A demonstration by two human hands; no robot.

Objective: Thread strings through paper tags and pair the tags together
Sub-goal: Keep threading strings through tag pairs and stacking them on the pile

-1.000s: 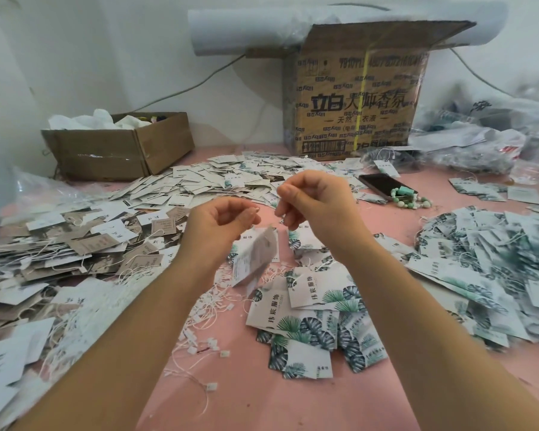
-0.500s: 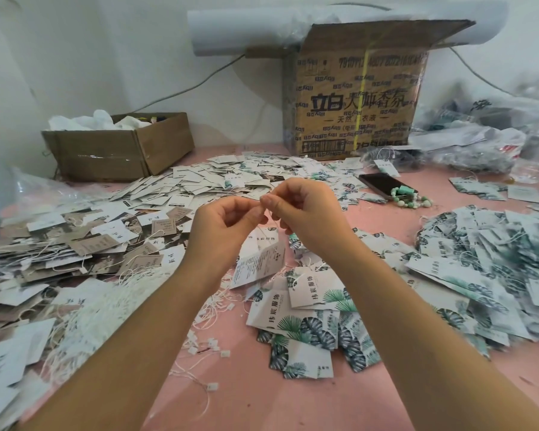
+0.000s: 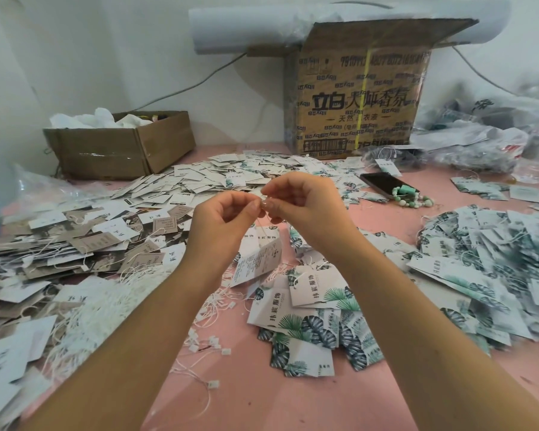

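My L hand point(image 3: 223, 225) & R hand point(image 3: 307, 209) each pinch the string point(image 3: 263, 228), fingertips touching; tag point(image 3: 257, 262) hangs at 6 o'clock, phone point(image 3: 383, 183) at 2.

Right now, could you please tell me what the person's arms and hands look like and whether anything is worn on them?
Both are bare. The left hand and right hand wear no gloves, and no rings show on the fingers. The left forearm and right forearm carry no sleeve, watch or bracelet as far as the frame reaches.
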